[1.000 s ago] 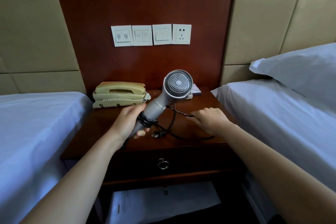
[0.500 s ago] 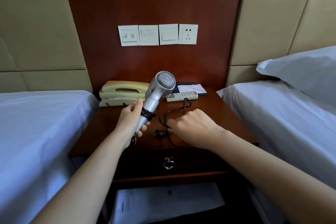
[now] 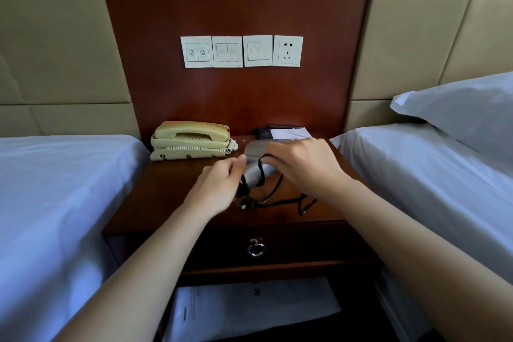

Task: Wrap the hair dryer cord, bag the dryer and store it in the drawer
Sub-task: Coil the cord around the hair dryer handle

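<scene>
Two hands, one hair dryer, one telephone, four wall plates, two beds, one pillow.

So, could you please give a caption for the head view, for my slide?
Left hand and right hand at the hair dryer on the nightstand, cord partly wound.

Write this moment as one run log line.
phase: cord wrapping | hair dryer: on nightstand | left hand: at handle, grip unclear | right hand: holds cord | drawer: closed
</scene>
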A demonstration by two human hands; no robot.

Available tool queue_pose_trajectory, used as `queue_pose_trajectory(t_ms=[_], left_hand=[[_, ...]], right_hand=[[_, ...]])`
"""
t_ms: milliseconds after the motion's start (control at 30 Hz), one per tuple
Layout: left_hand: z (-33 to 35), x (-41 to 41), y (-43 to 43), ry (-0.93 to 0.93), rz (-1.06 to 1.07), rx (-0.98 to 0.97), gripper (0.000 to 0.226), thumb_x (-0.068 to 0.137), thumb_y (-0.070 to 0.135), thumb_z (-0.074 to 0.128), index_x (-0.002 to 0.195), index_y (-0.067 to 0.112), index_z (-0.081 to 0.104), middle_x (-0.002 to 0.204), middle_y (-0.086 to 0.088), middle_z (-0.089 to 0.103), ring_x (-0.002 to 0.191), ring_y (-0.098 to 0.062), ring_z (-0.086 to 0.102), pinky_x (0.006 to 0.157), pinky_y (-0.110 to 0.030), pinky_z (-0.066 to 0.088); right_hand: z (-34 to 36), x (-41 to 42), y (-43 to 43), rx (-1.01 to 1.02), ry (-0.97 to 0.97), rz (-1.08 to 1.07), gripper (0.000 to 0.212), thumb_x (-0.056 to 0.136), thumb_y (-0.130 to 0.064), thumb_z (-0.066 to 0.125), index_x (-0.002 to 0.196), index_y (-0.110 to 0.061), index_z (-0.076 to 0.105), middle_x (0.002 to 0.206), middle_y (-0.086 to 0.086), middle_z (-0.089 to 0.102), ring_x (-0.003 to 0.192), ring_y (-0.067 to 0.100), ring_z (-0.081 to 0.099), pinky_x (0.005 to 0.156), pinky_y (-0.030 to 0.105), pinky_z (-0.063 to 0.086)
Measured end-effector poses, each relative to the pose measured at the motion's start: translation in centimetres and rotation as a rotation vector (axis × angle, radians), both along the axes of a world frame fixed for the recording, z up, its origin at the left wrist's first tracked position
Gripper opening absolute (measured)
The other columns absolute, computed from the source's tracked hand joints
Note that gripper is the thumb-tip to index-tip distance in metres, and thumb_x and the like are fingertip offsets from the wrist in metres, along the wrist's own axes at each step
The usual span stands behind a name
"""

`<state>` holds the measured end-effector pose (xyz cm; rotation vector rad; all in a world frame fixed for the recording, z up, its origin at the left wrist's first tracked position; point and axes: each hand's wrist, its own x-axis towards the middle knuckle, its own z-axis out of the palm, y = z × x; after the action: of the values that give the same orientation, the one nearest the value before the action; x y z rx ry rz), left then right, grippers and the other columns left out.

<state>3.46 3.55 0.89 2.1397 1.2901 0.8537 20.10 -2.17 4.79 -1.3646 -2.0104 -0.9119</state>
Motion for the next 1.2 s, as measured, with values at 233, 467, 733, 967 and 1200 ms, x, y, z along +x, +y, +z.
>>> queue_pose_trajectory(t_ms=[233,467,733,967,1200], left_hand=[[1.6,0.1,-2.2,0.208,-0.054,0.042,0.060,0.070,0.080,0.042,0.104,0.033,0.060,0.094,-0.001,0.063,0.080,-0.022,0.061,0.069,-0.039,0.053],[1.9,0.6,-3.3,0.370,0.018,0.103,0.022,0.092,0.044,0.036,0.076,0.033,0.044,0.071,0.005,0.045,0.075,-0.028,0.051,0.061,-0.034,0.039],[1.6,-0.2,-2.2,0.448,0.075,0.202,0.040,0.094,0.055,0.032,0.115,0.031,0.056,0.100,-0.009,0.063,0.092,-0.034,0.059,0.065,-0.034,0.038],[1.8,-1.1,-1.5,0.423,0.119,0.227,0.039,0.095,0.051,0.036,0.124,0.033,0.054,0.114,-0.007,0.065,0.102,-0.035,0.059,0.070,-0.034,0.041],[2.1,-1.7,-0.7,0.431,0.155,0.241,0.035,0.095,0.049,0.038,0.119,0.032,0.056,0.111,-0.009,0.064,0.100,-0.034,0.059,0.070,-0.034,0.037]], right_hand=[[-0.5,-0.2,0.2,-0.226,0.094,0.123,0.051,0.086,-0.048,0.025,0.082,-0.016,0.065,0.071,0.002,0.068,0.065,0.029,0.064,0.047,0.033,0.041],[-0.3,-1.8,-0.6,-0.386,0.155,0.250,0.030,0.089,-0.036,0.048,0.082,-0.014,0.066,0.072,0.003,0.066,0.067,0.024,0.058,0.054,0.035,0.039],[0.4,-1.0,-1.1,-0.517,0.115,0.092,0.020,0.090,-0.032,0.055,0.077,-0.017,0.049,0.074,-0.006,0.055,0.074,0.018,0.053,0.053,0.030,0.037],[0.1,0.4,-0.5,-0.566,0.046,-0.045,0.014,0.089,-0.031,0.055,0.078,-0.024,0.051,0.088,0.001,0.063,0.087,0.025,0.057,0.058,0.030,0.037],[-1.1,1.6,0.3,-0.509,0.013,-0.167,0.021,0.091,-0.038,0.049,0.102,-0.020,0.051,0.102,0.008,0.064,0.094,0.035,0.058,0.065,0.032,0.034]])
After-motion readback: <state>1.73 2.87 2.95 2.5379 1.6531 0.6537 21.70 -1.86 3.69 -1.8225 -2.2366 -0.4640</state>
